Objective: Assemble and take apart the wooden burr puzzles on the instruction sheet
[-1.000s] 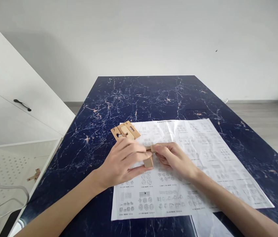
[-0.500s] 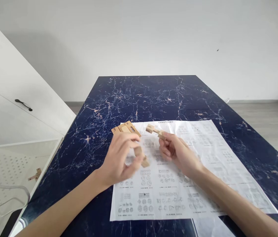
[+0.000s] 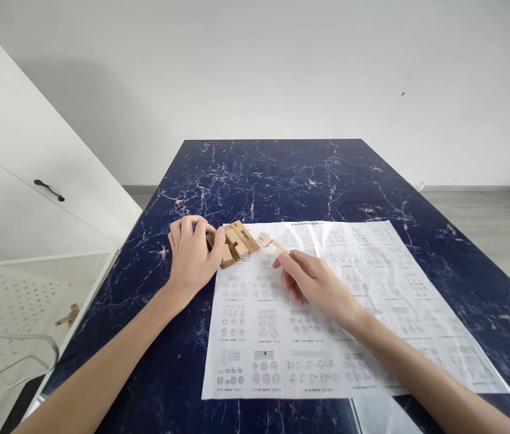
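My right hand (image 3: pixel 316 278) pinches a notched wooden puzzle piece (image 3: pixel 264 240) by its near end. Its far end, with a dark mark on it, points up and left over the paper sheet. My left hand (image 3: pixel 194 250) curls round the left side of a cluster of wooden puzzle pieces (image 3: pixel 245 236), thumb at the front edge. One board in that cluster carries a handwritten 2 and a slot. The fingers hide the left part of the cluster, so I cannot tell exactly which piece they grip.
A creased printed sheet (image 3: pixel 291 349) with small diagrams lies on the dark blue marbled table (image 3: pixel 264 175). At the lower left, a white perforated surface (image 3: pixel 15 307) holds another wooden piece (image 3: pixel 69 314). A white cabinet (image 3: pixel 20 138) stands beyond it.
The hands have drawn apart. My left hand carried a small wooden piece left to the cluster. My right hand lifted its notched piece away and then lowered it slightly leftward.
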A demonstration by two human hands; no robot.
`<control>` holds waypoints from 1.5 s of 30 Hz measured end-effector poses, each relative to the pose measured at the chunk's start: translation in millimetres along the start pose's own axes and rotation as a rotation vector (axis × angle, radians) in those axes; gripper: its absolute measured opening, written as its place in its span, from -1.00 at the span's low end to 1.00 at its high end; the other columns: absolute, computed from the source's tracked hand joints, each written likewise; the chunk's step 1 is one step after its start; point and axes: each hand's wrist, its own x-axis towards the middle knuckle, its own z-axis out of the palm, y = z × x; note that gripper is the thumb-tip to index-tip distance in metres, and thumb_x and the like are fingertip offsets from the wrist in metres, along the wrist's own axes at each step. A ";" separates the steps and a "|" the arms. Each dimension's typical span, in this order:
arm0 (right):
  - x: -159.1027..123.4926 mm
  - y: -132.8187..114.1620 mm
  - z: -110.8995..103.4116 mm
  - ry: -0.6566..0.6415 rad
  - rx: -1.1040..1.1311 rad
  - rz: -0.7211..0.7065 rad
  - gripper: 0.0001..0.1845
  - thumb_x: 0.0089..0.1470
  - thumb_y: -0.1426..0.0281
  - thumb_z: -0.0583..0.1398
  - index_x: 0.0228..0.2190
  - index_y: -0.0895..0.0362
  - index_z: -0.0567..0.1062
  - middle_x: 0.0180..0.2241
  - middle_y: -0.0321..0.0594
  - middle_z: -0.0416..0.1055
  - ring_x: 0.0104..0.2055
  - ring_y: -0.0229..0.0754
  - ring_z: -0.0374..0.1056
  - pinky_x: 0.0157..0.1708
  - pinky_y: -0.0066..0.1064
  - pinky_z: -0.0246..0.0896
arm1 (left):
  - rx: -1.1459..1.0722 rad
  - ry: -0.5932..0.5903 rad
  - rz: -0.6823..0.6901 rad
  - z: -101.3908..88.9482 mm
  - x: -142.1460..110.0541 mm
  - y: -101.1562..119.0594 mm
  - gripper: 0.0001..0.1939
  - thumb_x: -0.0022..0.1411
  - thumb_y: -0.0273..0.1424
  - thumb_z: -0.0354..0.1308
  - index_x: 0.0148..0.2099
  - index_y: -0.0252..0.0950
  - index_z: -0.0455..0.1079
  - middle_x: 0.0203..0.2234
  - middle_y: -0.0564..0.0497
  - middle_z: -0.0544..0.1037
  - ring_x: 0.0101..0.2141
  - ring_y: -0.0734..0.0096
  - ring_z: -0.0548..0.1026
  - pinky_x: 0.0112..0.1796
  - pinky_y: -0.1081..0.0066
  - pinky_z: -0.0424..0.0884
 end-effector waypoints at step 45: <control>-3.6 -2.0 5.3 -0.165 -0.047 -0.171 -0.69 0.47 0.18 0.08 -0.25 0.07 0.47 -0.50 -0.36 0.42 -0.53 -0.27 0.24 -0.47 -0.37 0.17 | -0.182 -0.271 0.333 -9.6 48.6 42.7 -0.78 0.53 -0.31 0.07 0.08 -0.22 0.48 -0.03 -0.07 0.67 0.01 0.11 0.57 0.07 0.07 0.44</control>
